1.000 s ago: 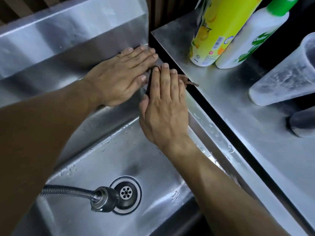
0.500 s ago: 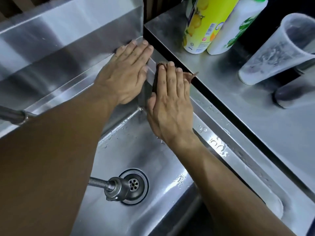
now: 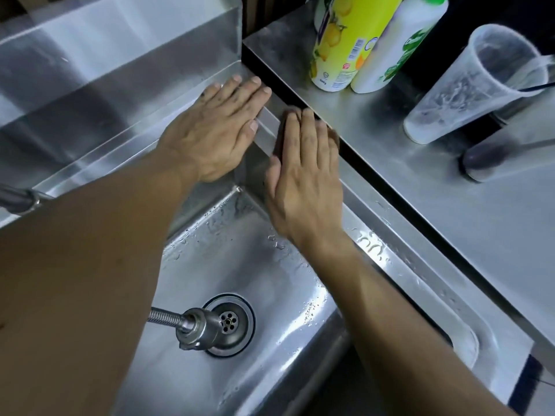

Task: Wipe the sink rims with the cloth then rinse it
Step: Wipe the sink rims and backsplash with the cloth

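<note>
Labels: yellow lemon-print bottle, text unreadable | right hand flat, pressing dark cloth on sink rim | left hand flat, holding nothing, on back corner.

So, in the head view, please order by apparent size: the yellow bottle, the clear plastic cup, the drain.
1. Clear plastic cup and yellow bottle: similar, and the bottle is cut off at the top, so unsure.
2. Drain, clearly smallest.
</note>
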Tool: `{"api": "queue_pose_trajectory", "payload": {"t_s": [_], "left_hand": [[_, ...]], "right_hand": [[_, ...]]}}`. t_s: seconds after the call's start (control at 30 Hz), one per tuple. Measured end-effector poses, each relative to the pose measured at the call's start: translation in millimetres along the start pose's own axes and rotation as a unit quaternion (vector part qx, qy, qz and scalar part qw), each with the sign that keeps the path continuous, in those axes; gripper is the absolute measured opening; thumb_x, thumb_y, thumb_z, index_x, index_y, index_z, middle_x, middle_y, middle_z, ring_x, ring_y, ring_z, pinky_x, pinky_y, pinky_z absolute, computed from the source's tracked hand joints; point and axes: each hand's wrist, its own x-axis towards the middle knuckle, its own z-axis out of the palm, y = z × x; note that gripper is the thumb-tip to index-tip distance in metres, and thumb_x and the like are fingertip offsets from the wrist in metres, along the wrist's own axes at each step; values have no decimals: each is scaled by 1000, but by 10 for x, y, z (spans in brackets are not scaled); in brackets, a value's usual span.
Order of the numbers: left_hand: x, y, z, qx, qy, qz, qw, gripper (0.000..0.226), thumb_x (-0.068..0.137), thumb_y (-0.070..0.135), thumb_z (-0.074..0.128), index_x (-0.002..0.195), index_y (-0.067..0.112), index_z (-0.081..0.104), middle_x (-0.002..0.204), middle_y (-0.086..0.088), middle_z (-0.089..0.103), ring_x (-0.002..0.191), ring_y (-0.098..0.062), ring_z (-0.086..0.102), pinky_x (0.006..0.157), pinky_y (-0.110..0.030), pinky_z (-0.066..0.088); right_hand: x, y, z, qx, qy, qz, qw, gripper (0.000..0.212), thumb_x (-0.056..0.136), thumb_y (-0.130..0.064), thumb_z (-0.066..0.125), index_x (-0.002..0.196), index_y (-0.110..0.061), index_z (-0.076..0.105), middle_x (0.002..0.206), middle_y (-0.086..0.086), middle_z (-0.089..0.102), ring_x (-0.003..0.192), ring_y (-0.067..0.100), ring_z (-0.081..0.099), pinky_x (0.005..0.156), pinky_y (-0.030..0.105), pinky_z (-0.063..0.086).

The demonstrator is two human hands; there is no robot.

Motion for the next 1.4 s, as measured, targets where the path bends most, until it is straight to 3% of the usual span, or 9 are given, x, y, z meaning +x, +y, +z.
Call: {"api": "queue_pose_trajectory", "payload": {"t_s": [0.1,0.2,0.4,0.6,0.73,0.83,1.0,1.2,1.4], "left_hand": [[-1,-27,35,-5,0,2,1000,63,104,43,0,164,24,-1,173,0,0,159,-20,-4,127,-35,-7],[-3,-16,43,-3,0,2,1000,60,107,40,6,165,23,0,173,0,1,159,-20,-3,128,-36,-5],[9,-7,0,-6,3,-4,1000,57,110,35,15,164,22,4,173,2,2,159,-19,-2,128,-35,-3],[3,-33,39,-9,-5,1,1000,62,104,44,1,164,27,-1,173,2,-1,159,-18,-5,127,-34,-7],[-6,-35,48,2,0,6,1000,61,105,45,1,164,30,-2,173,1,0,159,-20,-4,128,-35,-6],[-5,-19,31,14,-10,7,1000,60,105,46,0,163,33,-6,173,1,-4,159,-21,-7,128,-38,-6],[-42,45,4,27,-26,46,998,62,105,49,0,163,31,-6,173,0,-6,159,-23,-9,128,-40,-6],[74,672,80,0,13,113,993,60,106,42,17,162,21,28,170,-6,22,157,-31,16,127,-46,10],[30,750,186,-12,51,69,996,56,106,34,23,160,22,29,170,-6,23,157,-30,16,127,-47,9]], "right_hand": [[-664,143,-148,-26,-33,21,999,67,105,-28,36,163,-2,14,171,21,9,160,35,5,129,51,13],[-641,121,-115,-28,-11,63,998,66,108,-33,33,163,-2,15,171,21,11,160,36,8,128,51,14],[259,-206,146,23,-14,-3,1000,64,103,-33,36,159,-3,31,166,21,28,154,38,27,126,47,19],[-693,308,-236,-22,-27,46,998,65,106,-31,31,162,-1,19,169,22,19,158,38,16,128,51,15],[-475,190,-146,-25,-17,81,996,65,108,-35,29,162,-1,21,167,24,23,156,40,20,127,52,17],[-170,121,-59,4,-2,44,999,61,109,-34,30,160,-1,28,165,24,30,154,40,27,127,51,19],[-805,648,-311,-22,-42,-11,999,61,110,-33,28,164,-7,16,172,15,14,160,31,11,128,50,15],[-605,540,-220,-4,-27,-4,1000,62,108,-33,31,162,-4,24,169,20,20,158,35,18,127,51,16],[-1006,487,-260,-11,-27,73,997,63,108,-28,33,164,-6,14,172,17,7,161,32,3,129,49,10]]}}
